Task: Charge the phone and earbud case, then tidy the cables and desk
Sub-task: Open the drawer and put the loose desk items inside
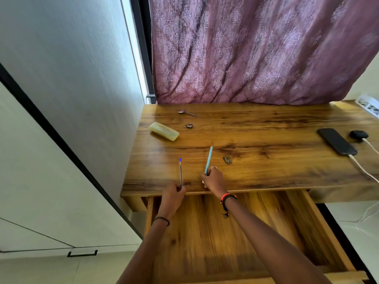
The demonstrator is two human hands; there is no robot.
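Observation:
A black phone [336, 141] lies at the right of the wooden desk [256, 128] with a white cable [363, 170] plugged into its near end. Beside it sits a dark earbud case [358, 134], also with a white cable [371, 145] attached. My left hand [174, 195] grips a thin blue-capped pen [180, 171] at the desk's front edge. My right hand [213, 178] holds a light blue pen [208, 159], its tip pointing away from me. Below both hands the desk drawer [303, 226] stands pulled out.
A yellowish case [163, 131], a spoon [187, 113], a small metal trinket [188, 126] and a brown hair clip [227, 159] lie on the desk. A white power strip [369, 106] sits at the far right. A purple curtain [256, 50] hangs behind; a wall stands left.

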